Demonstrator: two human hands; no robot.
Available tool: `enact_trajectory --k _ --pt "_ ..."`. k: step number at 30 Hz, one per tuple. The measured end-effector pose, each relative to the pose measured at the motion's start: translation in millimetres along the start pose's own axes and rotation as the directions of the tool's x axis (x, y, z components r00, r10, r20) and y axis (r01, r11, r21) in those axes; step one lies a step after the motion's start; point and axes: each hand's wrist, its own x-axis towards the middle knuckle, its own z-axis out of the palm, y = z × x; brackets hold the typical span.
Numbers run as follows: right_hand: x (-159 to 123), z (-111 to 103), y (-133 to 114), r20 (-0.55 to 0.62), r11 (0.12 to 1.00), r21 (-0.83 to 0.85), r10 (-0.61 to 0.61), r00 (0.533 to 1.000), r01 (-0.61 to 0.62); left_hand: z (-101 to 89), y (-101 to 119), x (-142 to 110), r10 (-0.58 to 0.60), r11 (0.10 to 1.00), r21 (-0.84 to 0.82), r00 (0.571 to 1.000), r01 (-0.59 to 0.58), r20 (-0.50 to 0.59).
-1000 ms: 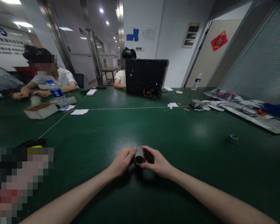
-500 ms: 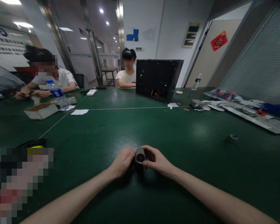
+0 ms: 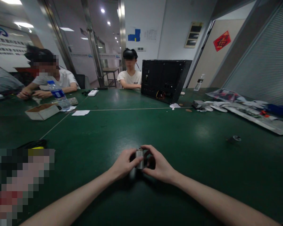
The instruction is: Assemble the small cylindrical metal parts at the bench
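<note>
A: What do the hands look like from the head camera?

B: The left hand (image 3: 125,164) and the right hand (image 3: 159,164) reach in from the bottom of the view and pinch a small silver metal cylinder (image 3: 139,158) from either side, their fingers curled around it rather than spread.

A: Where is the cylinder?

B: It stands upright between the hands, low in the middle of the view, above a green work table (image 3: 191,141). I can't tell whether it touches the tabletop because the fingers and shadow hide its lower end. A dark shape behind the right hand's fingers is too shadowed to name.

A: What's around them?

B: Well off to the right, a small dark round piece (image 3: 234,139) lies on the table. Farther on stands a black computer case (image 3: 163,81), with a person in a white T-shirt (image 3: 130,78) just beside it. At the left, another person in a white T-shirt (image 3: 58,78) sits near a water bottle (image 3: 58,95) and an open cardboard box (image 3: 42,112)
</note>
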Motion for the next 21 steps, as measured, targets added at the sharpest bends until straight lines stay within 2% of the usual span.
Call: enact_trajectory --k 7,12,16,21 --pt "-1.0 -1.9 -1.5 0.022 0.997 -0.071 -0.030 0.999 0.032 -2.1 2.2 -1.9 -0.045 0.996 0.073 0.999 0.043 0.021" --pt "-1.1 -3.5 -1.7 0.041 0.995 -0.088 -0.044 0.998 0.047 -2.8 1.4 -2.0 -0.027 0.998 0.053 0.999 0.025 0.037" --pt "-0.9 -4.3 -1.5 0.038 0.991 -0.119 -0.057 0.998 0.061 -1.4 -3.8 -2.8 -0.056 0.998 0.044 0.998 0.055 0.032" --pt "-1.3 -3.7 0.4 0.030 0.993 -0.115 -0.020 0.999 0.024 0.2 -8.1 -4.1 -0.053 0.997 0.054 0.998 0.052 0.017"
